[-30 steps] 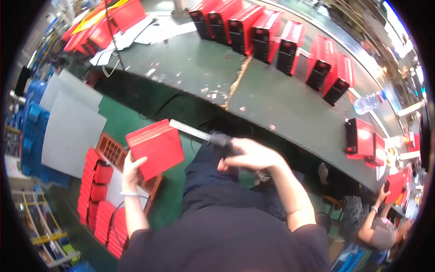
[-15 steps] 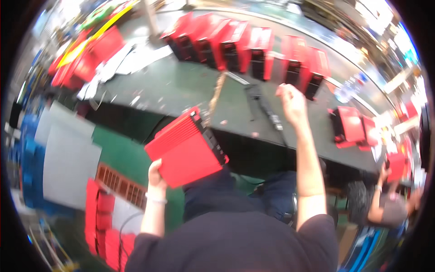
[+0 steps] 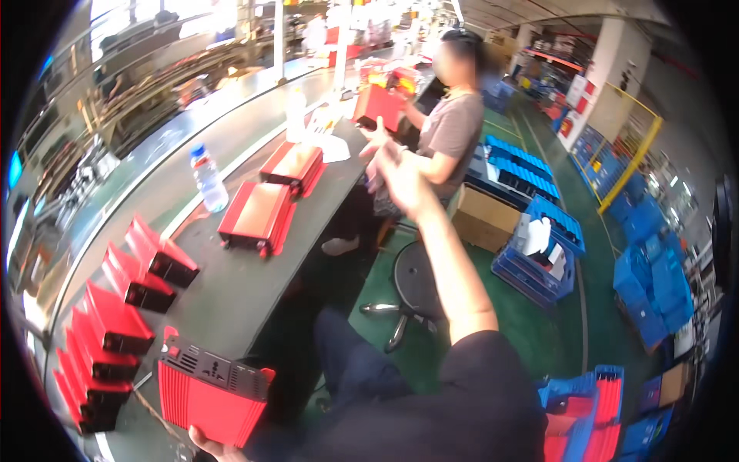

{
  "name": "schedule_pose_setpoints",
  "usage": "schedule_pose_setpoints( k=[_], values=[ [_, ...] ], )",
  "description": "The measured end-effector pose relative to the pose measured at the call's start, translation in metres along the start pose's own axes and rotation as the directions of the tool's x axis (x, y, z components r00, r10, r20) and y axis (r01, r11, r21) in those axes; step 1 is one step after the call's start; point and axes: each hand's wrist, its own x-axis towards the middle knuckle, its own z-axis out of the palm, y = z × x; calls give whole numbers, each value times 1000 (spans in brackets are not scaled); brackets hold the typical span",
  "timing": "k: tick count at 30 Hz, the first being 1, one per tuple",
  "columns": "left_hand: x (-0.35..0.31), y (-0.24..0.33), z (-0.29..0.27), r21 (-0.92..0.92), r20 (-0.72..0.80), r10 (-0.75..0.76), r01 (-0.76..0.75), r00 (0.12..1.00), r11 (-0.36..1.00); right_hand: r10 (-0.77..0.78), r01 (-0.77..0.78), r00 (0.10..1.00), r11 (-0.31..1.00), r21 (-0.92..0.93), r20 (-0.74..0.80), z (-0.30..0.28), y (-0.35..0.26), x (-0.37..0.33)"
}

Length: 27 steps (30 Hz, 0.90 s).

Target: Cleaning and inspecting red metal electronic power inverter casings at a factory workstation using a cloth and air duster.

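Note:
My left hand (image 3: 212, 446), at the lower left, grips the lower end of a red power inverter (image 3: 212, 396). It has ribbed sides and a black end panel with sockets and a red switch, which faces up. The inverter is tilted beside the front edge of the dark workbench (image 3: 219, 308). My right hand (image 3: 400, 179) reaches far forward and overlaps a co-worker's arm and hand in the picture. Its fingers are blurred, so their pose and any touch between us are unclear. The co-worker holds another red box (image 3: 379, 106).
Several red inverters (image 3: 115, 317) stand in a row along the bench. Two more (image 3: 258, 215) lie farther on, near a water bottle (image 3: 208, 179). A round black stool (image 3: 419, 281), a cardboard box (image 3: 483, 215) and blue crates (image 3: 535, 266) stand on the green floor.
My view has swung right toward the co-worker. My right arm has gone from above the bench to stretched out toward that person. The inverter stays in my left hand, its socket panel now turned up.

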Motion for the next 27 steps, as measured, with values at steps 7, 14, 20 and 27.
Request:
schedule_pose_setpoints(
  k=[7, 14, 20, 27],
  values=[
    [104, -2, 11, -46, 162, -65, 73, 985, 996, -151, 404, 669, 896, 185, -728, -175, -53, 76],
    [180, -20, 42, -78, 239, -130, 153, 962, 985, 74, 15, 943, 965, 263, -325, -58, 43, 5],
    [170, -15, 60, -64, 196, -133, 148, 972, 987, 531, -559, 829, 776, 290, 178, 63, 119, -84],
    [188, -24, 34, -192, 432, -92, 192, 897, 962, 359, -124, 913, 695, 708, -192, 29, 102, -12]
  ],
)
